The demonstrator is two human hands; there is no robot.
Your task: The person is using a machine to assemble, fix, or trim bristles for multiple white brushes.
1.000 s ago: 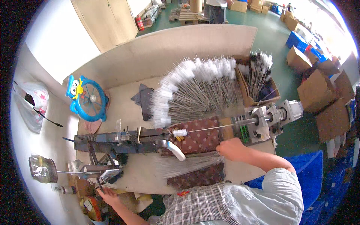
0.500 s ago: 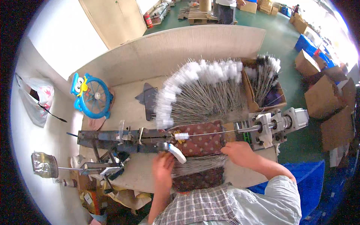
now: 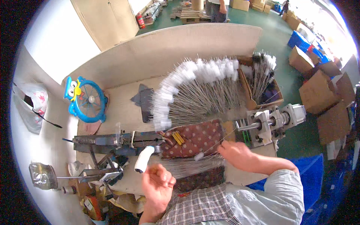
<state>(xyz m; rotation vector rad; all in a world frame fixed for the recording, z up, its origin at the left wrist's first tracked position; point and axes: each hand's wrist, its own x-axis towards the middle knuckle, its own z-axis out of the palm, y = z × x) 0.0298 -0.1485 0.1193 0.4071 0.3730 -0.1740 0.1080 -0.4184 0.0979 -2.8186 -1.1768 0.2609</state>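
My right hand (image 3: 237, 154) is closed, fingertips pinching near a thin wire that slants toward the motor unit. On the wire's lower end is a small white-bristled brush (image 3: 198, 156), above a bundle of loose thin wires (image 3: 191, 166). Palm turned inward and fingers loosely curled, my left hand (image 3: 156, 184) looks empty. Just above it stands the white lever handle (image 3: 143, 159), apart from the fingers. The clamp jaws (image 3: 152, 138) of the dark metal fixture (image 3: 105, 142) have no brush at their right end. A brown polka-dot cloth (image 3: 198, 140) lies under the brush, with yellow-handled pliers (image 3: 177, 137) on it.
Behind the cloth, many white-tipped wire brushes (image 3: 198, 86) fan out. A cardboard box (image 3: 245, 88) of dark and white brushes stands right, behind the metal motor unit (image 3: 268, 125). A blue toy wheel (image 3: 89, 99) is at left. A blue bin (image 3: 307, 180) stands beside my right arm.
The white lever handle has swung left, and my left hand has come away from it. The brush has left the clamp and dropped toward my right hand, its wire now slanting.
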